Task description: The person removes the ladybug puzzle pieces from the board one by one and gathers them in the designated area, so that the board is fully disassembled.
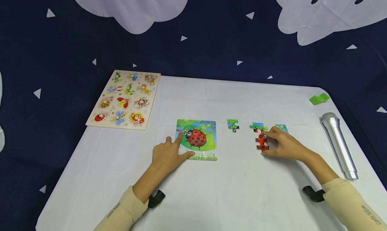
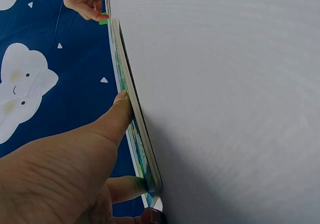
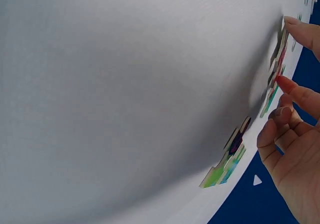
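A square ladybug picture board (image 1: 196,138) lies flat on the white table. My left hand (image 1: 166,157) rests on its left side, with index finger and thumb stretched over the picture; the left wrist view shows the thumb (image 2: 120,111) against the board's edge. Between thumb and index finger, my right hand (image 1: 285,145) pinches a red, black-spotted jigsaw piece (image 1: 261,143). Just above that is a green and blue jigsaw piece (image 1: 258,126); whether they interlock, I cannot tell. Another jigsaw piece (image 1: 232,124) lies between the hands. Behind my right fingers, a corner piece (image 1: 282,127) is partly hidden.
A wooden insect puzzle board (image 1: 124,100) lies at the back left. On the right, a silver microphone-shaped cylinder (image 1: 340,145) lies lengthwise, with a small green object (image 1: 319,99) behind it. A dark blue cloth with white clouds hangs beyond the table (image 1: 235,197).
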Motion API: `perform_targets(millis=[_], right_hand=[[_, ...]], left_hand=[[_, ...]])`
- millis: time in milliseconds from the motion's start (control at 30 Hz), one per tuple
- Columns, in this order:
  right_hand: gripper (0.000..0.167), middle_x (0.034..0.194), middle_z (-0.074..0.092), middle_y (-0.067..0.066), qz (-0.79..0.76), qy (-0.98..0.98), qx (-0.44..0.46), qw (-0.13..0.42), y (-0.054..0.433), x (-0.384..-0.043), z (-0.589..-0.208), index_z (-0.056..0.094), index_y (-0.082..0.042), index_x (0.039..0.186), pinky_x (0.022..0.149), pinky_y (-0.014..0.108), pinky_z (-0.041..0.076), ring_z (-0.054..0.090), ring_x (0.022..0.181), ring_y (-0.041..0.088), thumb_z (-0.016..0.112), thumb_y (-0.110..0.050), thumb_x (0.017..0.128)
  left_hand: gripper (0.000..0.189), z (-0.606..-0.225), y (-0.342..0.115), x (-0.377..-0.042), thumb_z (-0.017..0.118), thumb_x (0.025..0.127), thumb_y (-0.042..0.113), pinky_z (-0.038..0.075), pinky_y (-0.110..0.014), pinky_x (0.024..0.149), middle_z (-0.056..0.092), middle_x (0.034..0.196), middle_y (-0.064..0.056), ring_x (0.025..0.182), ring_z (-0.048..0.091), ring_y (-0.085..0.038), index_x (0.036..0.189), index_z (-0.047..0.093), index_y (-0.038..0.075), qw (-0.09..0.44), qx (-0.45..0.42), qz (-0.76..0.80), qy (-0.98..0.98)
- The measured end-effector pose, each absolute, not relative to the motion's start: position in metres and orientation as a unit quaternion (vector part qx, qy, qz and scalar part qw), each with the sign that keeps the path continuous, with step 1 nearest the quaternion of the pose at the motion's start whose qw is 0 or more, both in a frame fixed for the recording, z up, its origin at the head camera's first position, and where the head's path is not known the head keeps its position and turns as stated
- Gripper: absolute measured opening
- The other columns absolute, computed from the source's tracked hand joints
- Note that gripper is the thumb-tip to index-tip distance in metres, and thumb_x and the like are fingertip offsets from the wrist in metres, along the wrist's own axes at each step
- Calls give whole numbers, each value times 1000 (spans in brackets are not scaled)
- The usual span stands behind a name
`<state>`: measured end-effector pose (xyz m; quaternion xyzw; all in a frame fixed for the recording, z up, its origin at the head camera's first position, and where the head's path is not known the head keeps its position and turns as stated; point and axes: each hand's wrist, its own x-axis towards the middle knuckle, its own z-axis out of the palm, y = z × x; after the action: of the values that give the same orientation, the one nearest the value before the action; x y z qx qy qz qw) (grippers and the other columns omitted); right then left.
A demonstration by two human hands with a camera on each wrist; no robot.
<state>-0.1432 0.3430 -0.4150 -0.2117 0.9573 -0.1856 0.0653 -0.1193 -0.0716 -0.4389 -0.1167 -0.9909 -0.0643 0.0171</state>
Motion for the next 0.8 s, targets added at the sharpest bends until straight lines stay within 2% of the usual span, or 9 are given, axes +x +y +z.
perform_targets(millis=[167, 400, 600, 800], right_hand=[[78, 90, 43, 1, -186, 958, -206, 73, 344, -144, -417, 60, 7, 130, 62, 25, 30, 34, 73, 7, 89, -36, 72], [75, 89, 46, 1, -183, 957, -222, 46, 335, -144, -418, 63, 1, 130, 61, 24, 33, 37, 73, 8, 90, -36, 70], [76, 94, 50, 3, -204, 949, -232, 67, 313, -146, -415, 60, -4, 135, 61, 24, 36, 43, 75, 13, 88, -39, 73], [72, 92, 48, 2, -224, 937, -255, 78, 287, -147, -417, 63, -7, 133, 63, 24, 36, 43, 74, 14, 88, -38, 73]], left_hand=[[94, -439, -73, -119, 60, 78, 78, 30, -29, 39, 60, 83, -15, 42, 39, -17, 147, 50, 16, 13, -112, -65, -991], [91, -439, -79, -119, 62, 80, 74, 31, -30, 40, 61, 86, -15, 44, 41, -17, 148, 48, 16, -4, -118, -92, -989], [88, -437, -90, -119, 65, 80, 72, 32, -31, 41, 56, 81, -13, 46, 42, -19, 149, 47, 21, -19, -116, -114, -987], [88, -436, -97, -119, 67, 79, 70, 31, -32, 42, 54, 78, -12, 47, 41, -19, 148, 49, 19, -25, -116, -125, -985]])
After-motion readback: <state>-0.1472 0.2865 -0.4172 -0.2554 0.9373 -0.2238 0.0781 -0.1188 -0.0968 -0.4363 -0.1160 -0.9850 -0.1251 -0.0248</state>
